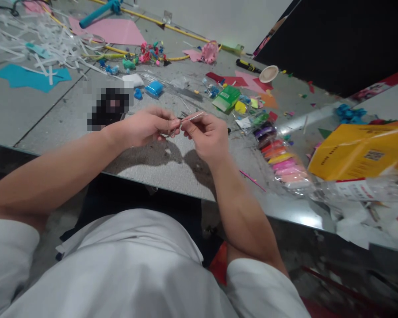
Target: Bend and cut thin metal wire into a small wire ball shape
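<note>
Over the grey table [146, 163] my two hands meet, fingertips almost touching. My left hand [149, 126] is closed in a pinch on a thin shiny wire-like piece [173, 134], partly covered by the fingers. My right hand [210, 134] also pinches, thumb against forefinger, and a slender metallic wire [196, 116] shows along its forefinger. Whether the two pieces are joined I cannot tell. Beyond the hands lie a blue clay packet [154, 88] and a green packet [226, 98]. A blurred-out dark object [111, 106] is beside my left wrist.
White paper strips [49, 39] and pink paper [109, 31] cover the far left. Small colourful pieces [149, 53] lie at the back. Coloured clay packs [281, 159] and a yellow packet [361, 150] sit at right. A pink-purple stick [252, 180] lies near the front edge.
</note>
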`<act>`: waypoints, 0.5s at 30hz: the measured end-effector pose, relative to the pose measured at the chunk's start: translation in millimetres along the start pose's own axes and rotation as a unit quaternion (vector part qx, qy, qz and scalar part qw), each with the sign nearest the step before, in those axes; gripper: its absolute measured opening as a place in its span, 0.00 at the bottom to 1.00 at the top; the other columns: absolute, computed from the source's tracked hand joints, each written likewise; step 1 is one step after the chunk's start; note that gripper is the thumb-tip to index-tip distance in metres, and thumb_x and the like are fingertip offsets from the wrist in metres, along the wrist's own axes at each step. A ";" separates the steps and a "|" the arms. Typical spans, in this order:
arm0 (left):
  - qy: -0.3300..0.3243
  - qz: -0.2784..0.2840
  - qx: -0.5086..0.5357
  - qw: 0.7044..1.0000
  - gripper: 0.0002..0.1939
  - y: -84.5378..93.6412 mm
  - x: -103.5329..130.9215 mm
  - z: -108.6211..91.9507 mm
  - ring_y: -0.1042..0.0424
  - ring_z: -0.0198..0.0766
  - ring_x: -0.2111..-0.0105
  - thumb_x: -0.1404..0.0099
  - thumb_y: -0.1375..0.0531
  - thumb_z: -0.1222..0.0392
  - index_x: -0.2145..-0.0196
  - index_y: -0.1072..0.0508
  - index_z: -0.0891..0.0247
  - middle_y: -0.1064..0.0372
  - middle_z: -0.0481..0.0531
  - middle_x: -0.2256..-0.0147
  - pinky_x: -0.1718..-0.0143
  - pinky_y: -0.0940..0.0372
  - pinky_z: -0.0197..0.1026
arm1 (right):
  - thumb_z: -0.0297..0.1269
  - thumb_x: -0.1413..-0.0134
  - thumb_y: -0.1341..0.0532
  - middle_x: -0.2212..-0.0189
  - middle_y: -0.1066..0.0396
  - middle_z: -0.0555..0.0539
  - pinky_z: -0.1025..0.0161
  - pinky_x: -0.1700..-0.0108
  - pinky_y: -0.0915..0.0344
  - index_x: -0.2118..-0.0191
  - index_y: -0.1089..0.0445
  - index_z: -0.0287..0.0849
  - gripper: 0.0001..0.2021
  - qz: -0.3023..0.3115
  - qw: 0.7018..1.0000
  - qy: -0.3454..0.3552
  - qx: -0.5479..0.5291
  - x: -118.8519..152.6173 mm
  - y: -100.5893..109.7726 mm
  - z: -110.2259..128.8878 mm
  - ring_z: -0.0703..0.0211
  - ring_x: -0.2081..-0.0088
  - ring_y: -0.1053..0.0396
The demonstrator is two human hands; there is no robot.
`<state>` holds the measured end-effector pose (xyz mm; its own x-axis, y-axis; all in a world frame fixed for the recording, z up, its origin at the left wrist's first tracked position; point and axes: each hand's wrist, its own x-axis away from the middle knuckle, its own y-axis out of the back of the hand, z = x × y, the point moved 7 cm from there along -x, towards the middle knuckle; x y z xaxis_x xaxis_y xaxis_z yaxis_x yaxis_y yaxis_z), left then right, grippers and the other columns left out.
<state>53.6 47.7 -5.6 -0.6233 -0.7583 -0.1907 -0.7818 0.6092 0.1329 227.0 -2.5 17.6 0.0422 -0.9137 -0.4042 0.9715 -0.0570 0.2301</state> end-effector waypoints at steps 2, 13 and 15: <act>0.007 0.016 0.014 1.000 0.33 -1.8 1.4 -0.9 0.25 0.43 0.74 0.28 0.20 0.25 0.69 0.18 0.57 0.21 0.59 0.71 0.74 0.32 0.46 | 0.75 0.42 0.14 0.70 0.20 0.52 0.53 0.61 0.17 0.65 0.16 0.51 0.32 0.011 1.000 0.011 -0.008 -1.6 1.2 0.7 0.58 0.69 0.26; 0.131 0.188 0.105 0.968 0.29 -21.1 19.3 -26.9 0.35 0.32 0.75 0.31 0.13 0.38 0.67 0.19 0.61 0.26 0.53 0.71 0.78 0.44 0.36 | 0.62 0.21 0.22 0.61 0.13 0.48 0.60 0.60 0.17 0.53 0.07 0.51 0.19 0.177 0.969 0.161 -0.068 7.3 5.0 20.6 0.60 0.64 0.19; 0.136 0.211 0.082 0.964 0.29 -24.5 21.4 -28.4 0.35 0.32 0.75 0.30 0.14 0.37 0.68 0.20 0.61 0.27 0.52 0.71 0.77 0.43 0.36 | 0.60 0.25 0.19 0.63 0.13 0.49 0.59 0.59 0.17 0.56 0.08 0.50 0.18 0.211 0.969 0.114 -0.065 7.7 4.2 21.1 0.59 0.64 0.19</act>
<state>59.0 10.0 14.7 -0.8841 -0.4537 0.1119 -0.4582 0.8887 -0.0162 226.5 -18.3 34.2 0.4786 -0.7309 -0.4865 0.8767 0.3673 0.3107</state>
